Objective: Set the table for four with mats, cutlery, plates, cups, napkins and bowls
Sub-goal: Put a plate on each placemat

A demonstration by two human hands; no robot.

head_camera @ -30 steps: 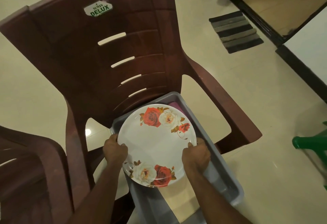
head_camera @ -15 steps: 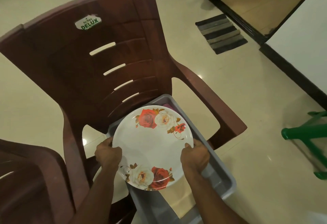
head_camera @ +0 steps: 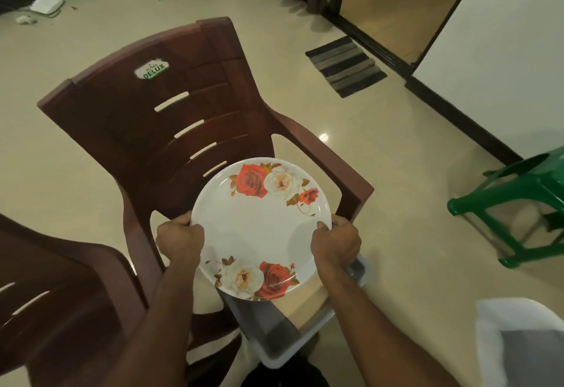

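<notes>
Two hands on one rose-patterned plate (head_camera: pixel 259 231).
Left hand (head_camera: pixel 180 238) grips its 9 o'clock rim, right hand (head_camera: pixel 335 241) its 3 o'clock, above grey tub (head_camera: pixel 274 334).

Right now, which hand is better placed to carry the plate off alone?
Neither clearly: left hand and right hand grip opposite rims of the plate.

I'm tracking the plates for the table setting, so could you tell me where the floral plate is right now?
In the head view the floral plate is low in the centre, gripped at its rim by the left hand and right hand, above the grey tub on the brown chair.
</notes>
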